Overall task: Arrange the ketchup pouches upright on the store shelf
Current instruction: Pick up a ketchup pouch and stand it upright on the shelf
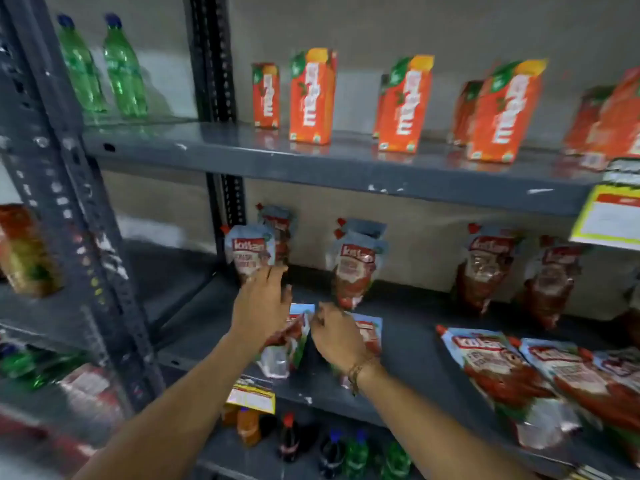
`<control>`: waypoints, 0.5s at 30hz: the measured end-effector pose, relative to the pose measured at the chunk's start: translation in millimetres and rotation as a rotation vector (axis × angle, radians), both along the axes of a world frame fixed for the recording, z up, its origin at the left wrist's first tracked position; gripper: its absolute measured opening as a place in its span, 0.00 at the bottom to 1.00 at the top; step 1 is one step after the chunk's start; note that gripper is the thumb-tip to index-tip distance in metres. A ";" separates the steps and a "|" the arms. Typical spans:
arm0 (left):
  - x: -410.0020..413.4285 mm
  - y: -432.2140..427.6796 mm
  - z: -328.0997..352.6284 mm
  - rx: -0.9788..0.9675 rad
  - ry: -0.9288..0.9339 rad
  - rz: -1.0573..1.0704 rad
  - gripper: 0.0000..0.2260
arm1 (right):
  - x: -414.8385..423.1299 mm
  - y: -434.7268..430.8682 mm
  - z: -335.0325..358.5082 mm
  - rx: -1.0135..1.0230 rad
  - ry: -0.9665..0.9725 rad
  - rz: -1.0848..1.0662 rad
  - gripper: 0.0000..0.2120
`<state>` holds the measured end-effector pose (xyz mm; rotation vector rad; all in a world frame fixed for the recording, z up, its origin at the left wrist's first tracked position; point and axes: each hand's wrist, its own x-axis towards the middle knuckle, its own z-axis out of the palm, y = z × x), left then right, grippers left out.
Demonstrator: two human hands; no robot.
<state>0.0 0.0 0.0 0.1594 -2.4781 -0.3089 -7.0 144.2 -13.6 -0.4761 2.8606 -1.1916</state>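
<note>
Fingers (273, 271) at upright pouch (250, 249) (L hand (263, 299))

Drinks and price tags around the orange juice cartons

Orange juice cartons (311, 98) are stood in a row; two green bottles (100, 67) are seen to their left, a yellow tag (609, 216) below-right, and cola and green bottles (339, 452) well below.

The ketchup pouches (354, 268) are pale blue at the top with a red label band lettered in white, dark red below, and red caps. The juice cartons (311, 98) on the far upper shelf are orange with white lettering and green tops. The shelf (311, 164) is dark grey, scuffed white. The bottles (123, 69) at far left are green with blue caps. The tag (609, 216) at right is yellow.
</note>
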 end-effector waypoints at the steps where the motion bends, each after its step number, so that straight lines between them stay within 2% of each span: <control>1: -5.7 -8.1 -8.2 0.205 -0.252 0.069 0.19 | -9.0 -13.1 -9.5 -0.003 -0.211 0.000 0.13; 3: -12.7 -22.6 -25.2 0.652 -0.604 0.124 0.20 | -21.0 -33.2 -24.4 -0.114 -0.536 0.015 0.09; 5: -16.8 -39.5 -46.1 1.252 -0.743 0.009 0.18 | -36.9 -49.9 -38.8 -0.287 -0.690 -0.044 0.03; 6: -14.8 -43.5 -51.3 1.410 -0.767 -0.027 0.17 | -41.2 -53.6 -43.4 -0.370 -0.736 -0.107 0.03; 7: -16.7 -50.3 -55.1 1.450 -0.787 -0.062 0.16 | -47.2 -59.3 -48.9 -0.434 -0.731 -0.173 0.06; 9: -21.1 -61.5 -57.6 1.391 -0.734 -0.130 0.13 | -54.5 -66.5 -51.5 -0.480 -0.615 -0.240 0.04; 11: -32.4 -75.1 -56.6 1.288 -0.539 -0.200 0.12 | -65.4 -76.6 -52.3 -0.468 -0.426 -0.223 0.06; 13: -40.8 -88.2 -49.1 1.202 -0.330 -0.238 0.18 | -71.4 -86.8 -47.3 -0.489 -0.274 -0.176 0.11; 15: -45.8 -102.6 -47.0 1.098 -0.214 -0.231 0.20 | -75.7 -98.8 -44.1 -0.481 -0.173 -0.110 0.12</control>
